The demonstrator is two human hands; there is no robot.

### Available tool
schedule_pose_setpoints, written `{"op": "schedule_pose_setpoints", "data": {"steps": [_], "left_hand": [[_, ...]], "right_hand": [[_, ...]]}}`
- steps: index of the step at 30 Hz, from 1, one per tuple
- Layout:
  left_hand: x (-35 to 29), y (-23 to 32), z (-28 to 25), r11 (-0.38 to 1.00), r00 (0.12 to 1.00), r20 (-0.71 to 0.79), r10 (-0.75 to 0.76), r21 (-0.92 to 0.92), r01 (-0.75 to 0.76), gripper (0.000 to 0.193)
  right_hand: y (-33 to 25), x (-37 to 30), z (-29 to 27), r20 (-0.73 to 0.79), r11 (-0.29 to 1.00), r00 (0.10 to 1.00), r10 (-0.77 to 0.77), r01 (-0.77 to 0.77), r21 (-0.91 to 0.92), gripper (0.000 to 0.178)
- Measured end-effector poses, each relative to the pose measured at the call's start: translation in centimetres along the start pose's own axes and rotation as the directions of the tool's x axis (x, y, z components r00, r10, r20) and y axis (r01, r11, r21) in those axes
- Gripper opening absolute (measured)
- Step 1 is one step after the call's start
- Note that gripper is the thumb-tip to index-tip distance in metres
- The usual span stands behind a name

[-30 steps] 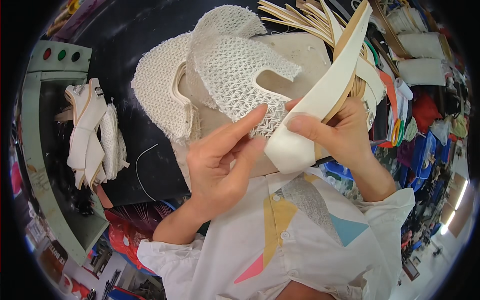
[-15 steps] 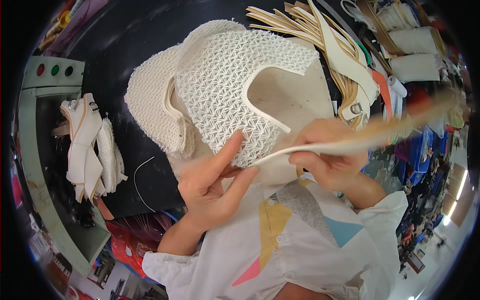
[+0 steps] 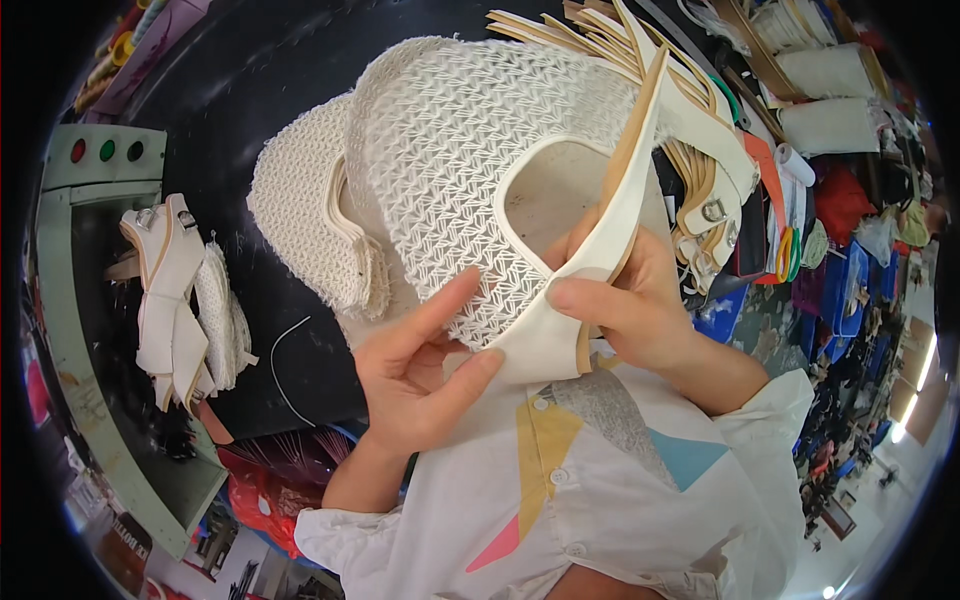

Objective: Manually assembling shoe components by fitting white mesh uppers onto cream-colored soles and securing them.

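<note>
A white woven shoe-upper piece [image 3: 440, 160] with a bound, rounded cutout lies in front of me. Against its near corner rests a cream leather piece [image 3: 535, 345] with a tan underside; its long tapering strap points away from me, past the cutout's right side. My left hand [image 3: 415, 365] pinches the overlapping edges at the near left, thumb on the leather and forefinger along the weave. My right hand [image 3: 630, 305] grips the leather where the strap begins, thumb on top, its other fingers mostly hidden underneath. Several similar woven pieces [image 3: 300, 190] lie stacked to the left.
Cream straps with buckles [image 3: 705, 150] are heaped at the back right. Buckled leather pieces [image 3: 165, 300] and folded woven pieces [image 3: 220, 315] lie at the left, beside a grey-green metal housing with buttons [image 3: 108, 150]. A thin white cord [image 3: 280, 375] rests on the black tabletop [image 3: 250, 70].
The leather strap has swung from pointing right, blurred, to pointing away from me beside the cutout. My right hand has moved slightly left, against the woven piece; my left hand keeps its pinch.
</note>
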State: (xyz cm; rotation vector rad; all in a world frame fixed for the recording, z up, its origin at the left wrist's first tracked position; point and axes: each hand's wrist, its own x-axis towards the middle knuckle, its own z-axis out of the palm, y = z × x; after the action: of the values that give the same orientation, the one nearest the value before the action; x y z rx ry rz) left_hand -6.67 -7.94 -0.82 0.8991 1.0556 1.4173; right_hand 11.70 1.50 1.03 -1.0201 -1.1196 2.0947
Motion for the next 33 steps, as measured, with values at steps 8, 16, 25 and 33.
{"op": "schedule_pose_setpoints", "data": {"steps": [8, 16, 25, 33], "left_hand": [[0.9, 0.4, 2.1, 0.974, 0.963, -0.211, -0.17, -0.183, 0.132, 0.046], [1.6, 0.6, 3.3, 0.883, 0.94, -0.077, -0.332, -0.375, 0.281, 0.052], [1.9, 0.8, 2.8, 0.809, 0.907, -0.073, -0.414, -0.487, 0.33, 0.037], [3.5, 0.3, 4.4, 0.993, 0.972, -0.229, 0.051, -0.094, -0.074, 0.057]], "right_hand": [[-0.6, 0.5, -0.8, 0.159, 0.944, 0.987, 0.034, -0.084, 0.32, 0.044], [0.1, -0.3, -2.1, 0.18, 0.997, 0.984, -0.009, 0.023, -0.079, 0.025], [0.0, 0.1, -1.6, 0.038, 0.996, 0.997, 0.065, -0.063, -0.056, 0.021], [-0.6, 0.9, -0.8, -0.022, 1.0, 1.0, 0.022, -0.022, 0.007, 0.016]]}}
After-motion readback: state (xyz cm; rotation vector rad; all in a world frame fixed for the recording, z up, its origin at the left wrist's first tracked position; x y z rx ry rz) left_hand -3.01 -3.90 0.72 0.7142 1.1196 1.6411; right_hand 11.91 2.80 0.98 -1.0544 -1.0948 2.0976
